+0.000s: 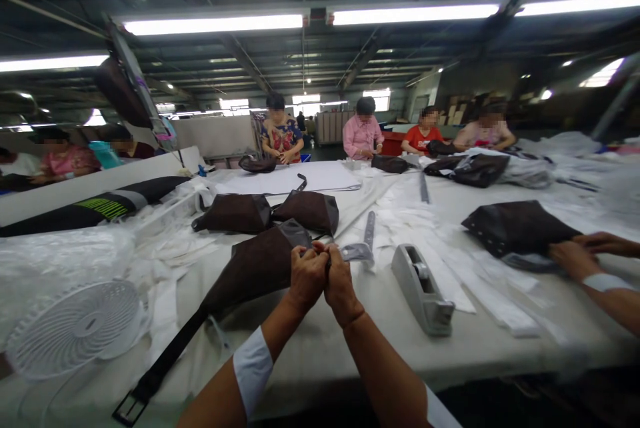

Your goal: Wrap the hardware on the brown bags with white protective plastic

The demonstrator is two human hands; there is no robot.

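A dark brown waist bag [257, 265] lies on the table in front of me, its black strap with a square buckle [131, 408] reaching to the lower left. My left hand [307, 276] is closed in a pinch at the bag's right end. Pressed against it, my right hand [341, 287] is closed too. Both pinch the strap on that side; the exact spot is hidden by the fingers. From there a greyish, plastic-covered strap end with holes [370, 231] curls off to the right. Just behind lie two more brown bags [233, 213] [313, 211].
A grey tape dispenser [423, 291] stands right of my hands, a white fan [83, 325] at left. White strips [493, 291] cover the right side. A co-worker's hands [580, 255] touch a dark bag [515, 228]. Several people work across the table.
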